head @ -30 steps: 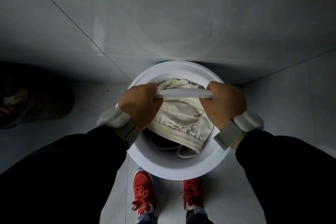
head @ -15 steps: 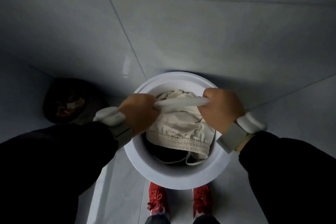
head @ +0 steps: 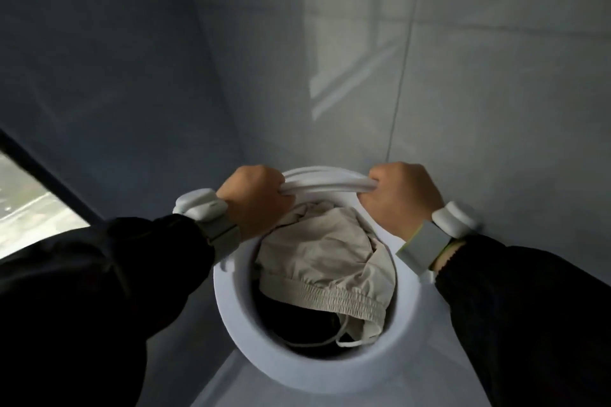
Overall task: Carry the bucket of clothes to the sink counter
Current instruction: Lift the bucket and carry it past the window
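Note:
A white round bucket [head: 231,311] hangs in front of me, held off the floor by its white handle [head: 325,191]. Beige clothes [head: 325,258] with an elastic waistband and a drawstring fill the top, and something dark lies under them. My left hand [head: 253,200] is closed on the handle's left end. My right hand [head: 398,198] is closed on the right end. Both wrists wear white bands, and black sleeves cover my arms.
A grey tiled wall [head: 463,76] rises close ahead, with a darker wall [head: 99,59] meeting it at a corner on the left. A dark-framed window or opening [head: 29,208] shows at the lower left. Pale floor [head: 224,383] lies below the bucket.
The bucket has come up higher and the view has tilted up toward the wall. My red shoes and the dark object on the floor have dropped out of sight. Both hands keep their grip.

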`<state>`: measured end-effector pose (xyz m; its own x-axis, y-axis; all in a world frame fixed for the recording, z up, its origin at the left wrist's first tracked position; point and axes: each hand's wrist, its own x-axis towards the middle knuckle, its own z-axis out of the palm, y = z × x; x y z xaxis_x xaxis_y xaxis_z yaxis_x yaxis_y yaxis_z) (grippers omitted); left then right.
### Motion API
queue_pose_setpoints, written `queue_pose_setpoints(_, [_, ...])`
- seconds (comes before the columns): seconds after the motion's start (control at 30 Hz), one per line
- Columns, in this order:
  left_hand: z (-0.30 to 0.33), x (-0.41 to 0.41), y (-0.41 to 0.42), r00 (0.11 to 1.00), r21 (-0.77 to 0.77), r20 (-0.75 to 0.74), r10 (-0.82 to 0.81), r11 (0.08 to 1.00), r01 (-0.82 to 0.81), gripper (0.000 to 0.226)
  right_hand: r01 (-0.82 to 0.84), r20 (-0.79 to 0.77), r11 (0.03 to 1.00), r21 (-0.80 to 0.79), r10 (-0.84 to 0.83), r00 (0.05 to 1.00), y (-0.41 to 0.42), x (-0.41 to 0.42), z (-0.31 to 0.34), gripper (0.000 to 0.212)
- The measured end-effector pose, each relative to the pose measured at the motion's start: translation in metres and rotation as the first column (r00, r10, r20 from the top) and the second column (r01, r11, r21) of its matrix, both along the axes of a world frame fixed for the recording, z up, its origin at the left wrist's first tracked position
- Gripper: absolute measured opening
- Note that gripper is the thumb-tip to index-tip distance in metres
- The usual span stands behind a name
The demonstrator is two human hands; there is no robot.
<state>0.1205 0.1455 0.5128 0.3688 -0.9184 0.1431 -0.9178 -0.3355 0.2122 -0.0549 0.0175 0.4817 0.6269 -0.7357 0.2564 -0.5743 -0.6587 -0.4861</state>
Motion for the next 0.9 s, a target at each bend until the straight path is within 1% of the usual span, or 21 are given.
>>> queue_pose_setpoints(0.07, [0.043,0.006,0.037,0.994,-0.073,0.037,0.105,0.992,-0.102,0.029,-0.074,0.042,0.995,-0.064,0.076,0.996,0.021,0.02,0.048,0.029])
queue_pose_setpoints(0.13, [0.078,0.008,0.071,0.979,-0.138,0.049,0.198,0.972,-0.19,0.029,-0.088,0.094,0.989,-0.117,0.099,0.991,0.042,0.038,0.088,0.034])
queue_pose_setpoints(0.2, [0.112,0.006,0.107,0.955,-0.196,0.067,0.29,0.942,-0.273,0.028,-0.1,0.15,0.984,-0.149,0.122,0.981,0.068,0.053,0.126,0.031])
queue_pose_setpoints(0.23, [0.126,0.005,0.125,0.939,-0.223,0.091,0.332,0.926,-0.306,0.028,-0.098,0.175,0.981,-0.169,0.128,0.976,0.081,0.06,0.142,0.029])
queue_pose_setpoints(0.3, [0.153,0.004,0.167,0.896,-0.271,0.139,0.421,0.887,-0.375,0.03,-0.174,0.189,0.962,-0.212,0.215,0.958,0.115,0.075,0.174,0.029])
queue_pose_setpoints(0.4, [0.184,0.003,0.232,0.836,-0.325,0.145,0.529,0.823,-0.465,0.032,-0.257,0.198,0.939,-0.227,0.303,0.932,0.17,0.096,0.212,0.028])
queue_pose_setpoints(0.5, [0.214,-0.001,0.306,0.769,-0.361,0.197,0.608,0.775,-0.52,0.037,-0.344,0.263,0.89,-0.298,0.423,0.867,0.238,0.11,0.242,0.021])
queue_pose_setpoints(0.57, [0.231,-0.005,0.354,0.722,-0.387,0.226,0.655,0.74,-0.55,0.038,-0.41,0.291,0.851,-0.327,0.504,0.813,0.28,0.118,0.255,0.021])
queue_pose_setpoints(0.63, [0.243,-0.009,0.405,0.678,-0.413,0.224,0.7,0.699,-0.584,0.037,-0.489,0.305,0.807,-0.33,0.582,0.754,0.325,0.127,0.266,0.023])
queue_pose_setpoints(0.73, [0.26,-0.022,0.502,0.591,-0.455,0.195,0.782,0.606,-0.652,0.04,-0.601,0.32,0.711,-0.365,0.702,0.636,0.416,0.141,0.279,0.023])
queue_pose_setpoints(0.8, [0.267,-0.033,0.55,0.543,-0.453,0.196,0.817,0.566,-0.688,0.04,-0.647,0.316,0.658,-0.385,0.753,0.578,0.465,0.145,0.286,0.023])
queue_pose_setpoints(0.83, [0.272,-0.041,0.591,0.496,-0.458,0.202,0.844,0.529,-0.714,0.04,-0.681,0.317,0.618,-0.393,0.786,0.531,0.506,0.151,0.291,0.023])
queue_pose_setpoints(0.87, [0.276,-0.045,0.612,0.474,-0.457,0.207,0.856,0.513,-0.727,0.04,-0.699,0.306,0.596,-0.396,0.803,0.512,0.527,0.152,0.294,0.023])
queue_pose_setpoints(0.9, [0.28,-0.052,0.646,0.429,-0.455,0.22,0.876,0.481,-0.749,0.04,-0.728,0.29,0.557,-0.399,0.83,0.476,0.562,0.154,0.298,0.024])
